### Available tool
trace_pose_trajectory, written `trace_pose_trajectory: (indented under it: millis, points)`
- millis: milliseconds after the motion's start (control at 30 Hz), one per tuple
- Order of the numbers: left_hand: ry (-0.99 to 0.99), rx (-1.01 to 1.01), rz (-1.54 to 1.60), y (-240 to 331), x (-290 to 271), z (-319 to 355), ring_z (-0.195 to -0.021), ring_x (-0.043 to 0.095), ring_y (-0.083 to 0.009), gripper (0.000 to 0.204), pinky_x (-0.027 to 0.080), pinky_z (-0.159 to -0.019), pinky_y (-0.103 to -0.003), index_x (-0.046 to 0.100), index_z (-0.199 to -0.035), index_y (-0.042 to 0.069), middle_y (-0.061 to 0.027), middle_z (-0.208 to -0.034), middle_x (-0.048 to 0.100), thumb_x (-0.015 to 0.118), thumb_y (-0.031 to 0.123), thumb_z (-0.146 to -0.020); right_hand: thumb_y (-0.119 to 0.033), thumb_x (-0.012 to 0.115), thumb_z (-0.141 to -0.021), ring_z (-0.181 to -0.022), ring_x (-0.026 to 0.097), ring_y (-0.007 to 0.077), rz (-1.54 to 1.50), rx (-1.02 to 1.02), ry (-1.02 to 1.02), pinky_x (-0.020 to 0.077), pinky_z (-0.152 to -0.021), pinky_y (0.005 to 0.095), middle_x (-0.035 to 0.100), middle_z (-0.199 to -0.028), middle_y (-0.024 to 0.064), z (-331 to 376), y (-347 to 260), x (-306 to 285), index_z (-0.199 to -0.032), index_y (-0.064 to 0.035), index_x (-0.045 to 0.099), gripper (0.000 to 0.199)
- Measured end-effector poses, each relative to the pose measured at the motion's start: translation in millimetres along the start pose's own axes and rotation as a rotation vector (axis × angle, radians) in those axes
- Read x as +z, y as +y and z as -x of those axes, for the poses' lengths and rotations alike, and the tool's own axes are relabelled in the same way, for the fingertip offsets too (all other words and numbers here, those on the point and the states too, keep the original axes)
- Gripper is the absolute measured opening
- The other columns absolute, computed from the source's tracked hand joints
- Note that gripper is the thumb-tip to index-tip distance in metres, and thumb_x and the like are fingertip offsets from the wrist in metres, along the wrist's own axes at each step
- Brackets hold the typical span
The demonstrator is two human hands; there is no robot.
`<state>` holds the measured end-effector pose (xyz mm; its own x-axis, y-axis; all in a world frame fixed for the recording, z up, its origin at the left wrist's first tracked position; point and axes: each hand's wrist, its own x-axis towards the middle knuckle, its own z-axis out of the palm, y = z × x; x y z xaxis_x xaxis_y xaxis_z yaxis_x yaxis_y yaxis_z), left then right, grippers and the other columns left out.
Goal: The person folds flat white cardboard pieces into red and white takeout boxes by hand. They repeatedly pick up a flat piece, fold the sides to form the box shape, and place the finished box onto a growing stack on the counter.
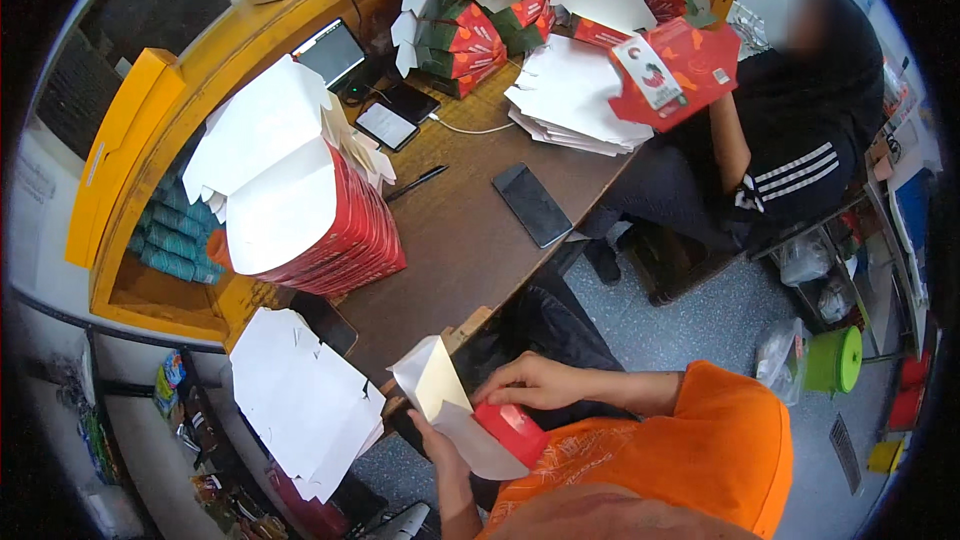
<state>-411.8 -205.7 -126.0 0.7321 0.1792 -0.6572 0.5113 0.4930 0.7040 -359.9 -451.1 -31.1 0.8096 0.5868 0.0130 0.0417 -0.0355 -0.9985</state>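
Box (512,437), red outside and pale inside, one tall flap upright, held low before the orange shirt (680,450), just off the near edge of the tabletop (440,240). Left grip (443,448) closed on its white side, thumb by the edge. Right grip (535,382) touching the red part from above, fingers bent; whether pinching or merely pressing, cannot tell.

Close to the left grip, a white cardboard pile (295,395) with notched edges, jutting past the tabletop. Behind that, a tall stack of red cartons (365,230), white inside. Farther along, a pen (416,183), a dark phone (531,204) lying flat, and a phone with a lit screen (386,126) near a white cable (475,130).

At the back, red and green boxes (455,45) beside a second cardboard pile (560,90). To the right, a red sheet (695,60) in a co-worker's hand (728,112).
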Motion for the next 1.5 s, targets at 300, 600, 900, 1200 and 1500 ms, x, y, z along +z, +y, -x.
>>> trace_pose_trajectory:
  millis: [300,600,900,1200,1500]
  points:
    - [-0.044,0.166,0.064,20.2,18.4,12.3,-0.126,0.058,-0.0298,0.078,0.047,-0.105,-0.040,0.043,-0.150,0.005,-0.0149,-0.143,0.055,0.022,0.065,-0.106,-0.019,0.068,-0.097,-0.116,0.062,0.0240,0.087,-0.076,0.112,0.0547,-0.084,0.0313,0.062,-0.130,0.0151,4.4,-21.4,-8.6,-0.130,-0.0045,0.064,0.036]
    - [-0.333,0.225,-0.158,52.0,24.4,38.5,-0.129,0.051,-0.0230,0.056,0.039,-0.110,-0.035,0.034,-0.152,0.001,-0.0131,-0.143,0.051,0.047,0.032,-0.107,-0.015,0.067,-0.098,-0.112,0.062,0.0184,-0.208,0.158,0.343,0.0535,-0.093,0.0324,0.066,-0.122,0.0124,10.8,13.7,-39.2,-0.141,-0.0037,0.054,0.047]
    - [-0.256,0.246,0.030,82.9,16.6,17.5,-0.124,0.058,-0.0255,0.052,0.046,-0.105,-0.038,0.046,-0.144,-0.003,-0.0162,-0.136,0.059,0.048,0.030,-0.104,-0.013,0.091,-0.072,-0.142,0.035,0.0350,-0.143,-0.131,-0.052,0.0558,-0.096,0.0390,0.007,-0.163,0.0159,11.0,-26.6,-49.8,-0.160,-0.0194,0.020,0.113]
    - [-0.579,0.467,-0.247,180.5,79.6,42.2,-0.107,0.062,-0.0175,0.051,0.050,-0.092,-0.031,0.048,-0.145,-0.001,-0.0116,-0.131,0.059,0.037,0.034,-0.110,-0.022,0.096,-0.059,-0.135,0.036,0.0263,0.054,-0.351,0.202,0.0290,-0.112,0.0452,0.037,-0.144,0.0155,7.9,-61.0,-89.4,-0.133,-0.0151,0.038,0.095]
    - [0.119,1.659,-1.049,278.3,138.6,-6.5,-0.091,0.062,-0.0375,0.024,0.052,-0.081,-0.043,0.063,-0.120,0.001,-0.0169,-0.117,0.058,0.059,0.001,-0.096,-0.039,0.097,-0.059,-0.132,0.045,0.0269,0.533,-0.820,0.650,0.0390,-0.110,0.0424,0.041,-0.139,0.0111,-98.2,-156.0,-122.1,-0.138,-0.0089,0.039,0.102]
